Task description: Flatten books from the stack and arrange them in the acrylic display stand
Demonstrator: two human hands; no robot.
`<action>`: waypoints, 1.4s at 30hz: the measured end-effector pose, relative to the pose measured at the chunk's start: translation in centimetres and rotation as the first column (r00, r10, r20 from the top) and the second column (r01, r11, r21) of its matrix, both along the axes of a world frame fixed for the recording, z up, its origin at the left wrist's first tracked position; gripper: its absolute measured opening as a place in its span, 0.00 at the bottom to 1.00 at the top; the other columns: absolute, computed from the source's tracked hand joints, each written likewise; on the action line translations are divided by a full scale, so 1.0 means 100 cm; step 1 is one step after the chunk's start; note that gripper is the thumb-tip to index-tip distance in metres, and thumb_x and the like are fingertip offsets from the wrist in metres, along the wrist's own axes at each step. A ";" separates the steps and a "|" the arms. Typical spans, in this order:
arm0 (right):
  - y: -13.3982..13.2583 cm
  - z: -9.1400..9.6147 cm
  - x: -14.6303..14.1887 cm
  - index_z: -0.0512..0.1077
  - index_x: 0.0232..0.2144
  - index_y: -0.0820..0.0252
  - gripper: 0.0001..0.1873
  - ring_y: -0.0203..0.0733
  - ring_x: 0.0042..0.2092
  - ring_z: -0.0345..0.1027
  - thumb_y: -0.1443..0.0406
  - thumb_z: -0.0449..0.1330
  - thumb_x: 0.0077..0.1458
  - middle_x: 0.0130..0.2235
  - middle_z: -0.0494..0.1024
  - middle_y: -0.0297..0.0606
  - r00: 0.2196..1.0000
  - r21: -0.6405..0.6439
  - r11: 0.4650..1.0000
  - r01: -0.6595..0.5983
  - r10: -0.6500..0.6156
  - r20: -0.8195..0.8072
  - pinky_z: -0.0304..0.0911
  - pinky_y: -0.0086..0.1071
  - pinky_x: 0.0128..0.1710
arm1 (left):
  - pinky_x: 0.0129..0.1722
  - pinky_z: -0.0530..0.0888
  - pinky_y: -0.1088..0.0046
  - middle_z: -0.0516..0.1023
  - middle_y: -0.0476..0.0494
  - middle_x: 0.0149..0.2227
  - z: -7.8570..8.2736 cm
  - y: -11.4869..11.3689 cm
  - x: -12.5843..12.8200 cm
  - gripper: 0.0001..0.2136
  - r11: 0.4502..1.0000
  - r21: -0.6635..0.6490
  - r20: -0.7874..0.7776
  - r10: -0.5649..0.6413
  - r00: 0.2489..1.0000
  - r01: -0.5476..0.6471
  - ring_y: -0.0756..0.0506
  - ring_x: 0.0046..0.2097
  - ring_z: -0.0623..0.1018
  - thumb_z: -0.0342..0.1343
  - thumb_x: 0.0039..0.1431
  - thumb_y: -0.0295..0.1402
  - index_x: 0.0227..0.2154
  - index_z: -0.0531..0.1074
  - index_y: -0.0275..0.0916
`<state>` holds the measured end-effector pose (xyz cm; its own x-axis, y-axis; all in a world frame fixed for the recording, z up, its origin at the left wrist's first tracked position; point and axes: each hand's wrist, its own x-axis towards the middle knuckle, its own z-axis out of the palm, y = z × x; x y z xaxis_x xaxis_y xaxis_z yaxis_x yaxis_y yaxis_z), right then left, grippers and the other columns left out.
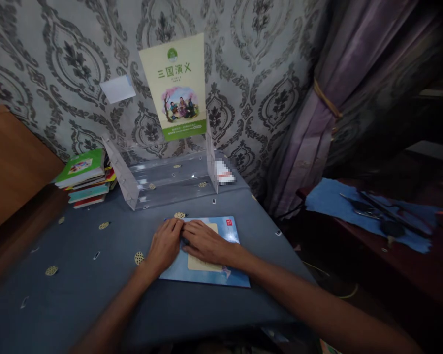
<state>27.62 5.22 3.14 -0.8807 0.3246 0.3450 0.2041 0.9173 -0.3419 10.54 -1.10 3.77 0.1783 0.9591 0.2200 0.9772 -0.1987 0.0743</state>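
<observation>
A blue book [239,275] with a cream panel lies flat on the cloth-covered table in front of me. My left hand [167,242] rests on its left part, fingers held close and slightly bent toward the far edge. Beside it, my right hand [204,241] lies palm down across the cover, its fingers extended to the left. The fingertips of both hands nearly meet by the book's far edge. Just beyond stands a clear plastic book rack [170,182]. A cream and green book cover [182,81] with a picture shows upright above the rack, against the wall.
Left of the rack is a stack of books [86,174], near a brown wooden panel [16,167]. A small white item [225,172], partly blurred, sits right of the rack. Beyond the table's right edge, a blue cloth [332,196] with dark tools covers another surface. A tied curtain [299,147] hangs behind.
</observation>
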 end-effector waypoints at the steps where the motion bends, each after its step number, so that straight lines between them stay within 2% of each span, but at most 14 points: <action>1: 0.000 0.000 0.000 0.71 0.48 0.66 0.14 0.50 0.57 0.67 0.65 0.62 0.61 0.53 0.75 0.51 1.000 -0.008 1.000 -0.005 0.005 -0.006 0.62 0.46 0.60 | 0.52 0.72 0.62 0.75 0.41 0.48 -0.002 0.000 -0.002 0.16 1.000 0.022 0.011 0.006 1.000 -0.006 0.42 0.49 0.75 0.45 0.62 0.20 0.49 0.67 0.41; 7: 0.001 -0.002 0.005 0.69 0.55 0.65 0.20 0.49 0.62 0.64 0.66 0.60 0.62 0.58 0.73 0.52 0.999 -0.045 0.999 0.009 -0.010 -0.037 0.58 0.49 0.64 | 0.53 0.73 0.61 0.76 0.39 0.51 -0.008 -0.001 -0.004 0.14 0.996 0.093 0.020 -0.002 1.000 0.000 0.42 0.50 0.76 0.46 0.64 0.22 0.50 0.68 0.40; 12: 0.004 -0.008 0.016 0.69 0.58 0.62 0.20 0.50 0.63 0.63 0.65 0.55 0.65 0.60 0.72 0.50 0.989 -0.021 0.989 0.147 -0.147 -0.027 0.58 0.51 0.63 | 0.56 0.73 0.58 0.77 0.37 0.53 -0.010 -0.002 -0.004 0.14 0.995 0.095 -0.025 0.007 1.000 -0.005 0.41 0.55 0.76 0.45 0.67 0.25 0.50 0.70 0.39; 17: 0.010 -0.012 0.034 0.70 0.58 0.63 0.21 0.52 0.61 0.65 0.64 0.53 0.65 0.60 0.72 0.51 0.962 0.007 0.962 0.274 -0.275 0.006 0.61 0.52 0.61 | 0.61 0.68 0.54 0.72 0.35 0.60 -0.013 -0.011 0.000 0.18 0.999 0.031 -0.076 0.032 0.997 -0.030 0.38 0.64 0.69 0.43 0.70 0.31 0.58 0.67 0.35; 20: 0.013 -0.016 0.047 0.70 0.58 0.66 0.22 0.54 0.60 0.67 0.63 0.53 0.65 0.59 0.73 0.54 0.937 -0.005 0.937 0.348 -0.348 0.022 0.63 0.52 0.60 | 0.63 0.65 0.50 0.68 0.32 0.64 -0.013 -0.014 0.005 0.21 0.998 -0.017 -0.106 0.054 0.993 -0.056 0.36 0.66 0.65 0.42 0.71 0.38 0.60 0.64 0.33; 24: 0.010 -0.024 0.064 0.69 0.59 0.63 0.23 0.53 0.61 0.66 0.61 0.52 0.65 0.60 0.73 0.52 0.916 -0.027 0.916 0.400 -0.400 -0.017 0.63 0.52 0.60 | 0.65 0.61 0.47 0.65 0.29 0.65 -0.009 -0.010 0.011 0.24 0.996 -0.082 -0.116 0.029 0.993 -0.039 0.35 0.68 0.63 0.39 0.72 0.43 0.61 0.63 0.32; 28: -0.011 -0.031 0.076 0.68 0.60 0.62 0.24 0.54 0.61 0.66 0.60 0.50 0.66 0.61 0.71 0.51 0.882 -0.015 0.882 0.471 -0.471 -0.026 0.64 0.51 0.59 | 0.66 0.59 0.46 0.63 0.29 0.66 -0.004 0.005 0.011 0.25 0.990 -0.134 -0.078 -0.053 0.996 0.042 0.36 0.69 0.60 0.41 0.71 0.44 0.62 0.61 0.32; 33: -0.053 -0.038 0.087 0.68 0.59 0.63 0.23 0.57 0.59 0.67 0.60 0.51 0.66 0.59 0.72 0.53 0.833 0.029 0.833 0.552 -0.549 -0.065 0.67 0.54 0.55 | 0.66 0.58 0.44 0.62 0.30 0.67 -0.002 0.025 0.015 0.23 0.967 -0.148 0.004 -0.209 0.978 0.207 0.37 0.70 0.59 0.42 0.72 0.42 0.63 0.60 0.35; 38: -0.090 -0.038 0.087 0.68 0.59 0.55 0.21 0.55 0.55 0.69 0.63 0.52 0.65 0.55 0.74 0.50 0.821 -0.023 0.828 0.561 -0.559 -0.118 0.70 0.52 0.53 | 0.67 0.56 0.46 0.62 0.34 0.67 -0.003 0.032 0.028 0.22 0.920 -0.144 0.072 -0.357 0.931 0.364 0.41 0.71 0.56 0.40 0.72 0.40 0.64 0.59 0.38; 42: -0.098 -0.030 0.084 0.69 0.56 0.56 0.19 0.53 0.52 0.70 0.64 0.52 0.65 0.52 0.75 0.50 0.834 -0.045 0.843 0.536 -0.537 -0.127 0.71 0.49 0.51 | 0.68 0.53 0.48 0.60 0.33 0.68 -0.003 0.031 0.036 0.22 0.910 -0.132 0.072 -0.386 0.920 0.392 0.41 0.71 0.55 0.40 0.72 0.40 0.64 0.59 0.36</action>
<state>36.06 -4.58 0.19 -0.5151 0.7359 0.4395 0.6171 0.6742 -0.4057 14.18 1.95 3.50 0.5369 0.8372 0.1039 0.8198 -0.5469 0.1701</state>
